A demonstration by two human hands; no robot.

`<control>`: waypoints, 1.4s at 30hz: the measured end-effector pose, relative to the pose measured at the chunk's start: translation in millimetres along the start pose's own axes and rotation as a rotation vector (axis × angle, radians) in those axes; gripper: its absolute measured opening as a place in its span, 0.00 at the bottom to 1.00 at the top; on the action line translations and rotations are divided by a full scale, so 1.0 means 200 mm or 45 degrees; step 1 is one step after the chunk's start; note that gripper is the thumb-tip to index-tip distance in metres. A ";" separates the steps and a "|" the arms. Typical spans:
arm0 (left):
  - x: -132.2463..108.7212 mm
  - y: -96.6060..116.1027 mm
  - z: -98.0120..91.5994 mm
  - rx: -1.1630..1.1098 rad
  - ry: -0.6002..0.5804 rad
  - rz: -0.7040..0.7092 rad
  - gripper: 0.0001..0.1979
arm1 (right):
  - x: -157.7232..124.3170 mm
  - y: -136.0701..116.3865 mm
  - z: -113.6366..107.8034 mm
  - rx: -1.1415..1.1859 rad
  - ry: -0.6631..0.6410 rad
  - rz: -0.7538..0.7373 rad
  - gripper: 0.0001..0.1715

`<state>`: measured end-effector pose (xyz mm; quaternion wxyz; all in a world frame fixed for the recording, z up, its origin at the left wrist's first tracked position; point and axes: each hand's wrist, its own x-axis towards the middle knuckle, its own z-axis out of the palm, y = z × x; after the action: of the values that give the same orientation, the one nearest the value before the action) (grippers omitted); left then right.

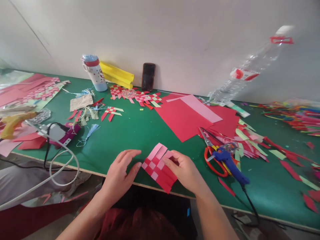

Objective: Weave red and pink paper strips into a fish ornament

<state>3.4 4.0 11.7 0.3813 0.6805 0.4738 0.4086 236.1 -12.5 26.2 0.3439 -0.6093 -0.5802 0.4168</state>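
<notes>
A woven piece of red and pink paper strips [157, 165] is in front of me, held tilted over the table's front edge. Its upper left part shows a checked weave, while long red strips hang at the lower right. My right hand [181, 168] pinches its right side between thumb and fingers. Close by its left corner, my left hand [123, 166] has thumb and fingers apart and holds nothing. Scissors with red handles [216, 160] and a blue glue gun [228, 161] lie to the right of my right hand.
Red paper sheets [183, 121] lie behind the weave. A flask [96, 75], a phone [148, 76] and a plastic bottle [246, 68] stand by the wall. At left are a power strip [67, 133] with cables and a yellow glue gun [15, 123]. Paper strips [250, 140] cover the right.
</notes>
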 end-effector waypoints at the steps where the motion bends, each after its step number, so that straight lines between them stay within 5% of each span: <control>1: -0.01 0.00 0.00 0.119 -0.041 0.114 0.13 | 0.01 0.01 -0.01 -0.102 0.036 -0.018 0.17; 6: -0.02 -0.02 0.03 0.377 -0.278 0.481 0.11 | -0.03 0.07 -0.03 -0.449 0.428 -0.189 0.20; 12: 0.02 -0.03 0.07 0.438 -0.354 0.661 0.10 | -0.21 0.10 -0.02 -0.681 0.270 -0.632 0.13; 15: 0.03 -0.03 0.08 0.445 -0.403 0.667 0.09 | -0.25 0.12 -0.01 -0.739 0.193 -0.663 0.17; 21: 0.04 -0.03 0.10 0.472 -0.496 0.596 0.08 | -0.21 0.13 0.01 -0.682 0.259 -0.731 0.09; 33: 0.05 -0.01 0.13 0.481 -0.422 0.569 0.05 | -0.14 0.03 0.03 -0.535 0.335 -0.722 0.06; 39: 0.05 -0.01 0.13 0.459 -0.372 0.571 0.07 | -0.23 0.09 0.01 -0.499 0.580 -0.702 0.14; 42: 0.05 -0.02 0.13 0.464 -0.365 0.560 0.07 | -0.31 0.12 0.04 -0.537 0.545 -0.750 0.12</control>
<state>28.5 10.7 0.5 0.2185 0.8744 0.3221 0.2897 240.9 -76.7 7.6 0.4290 -0.5471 -0.7178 0.0368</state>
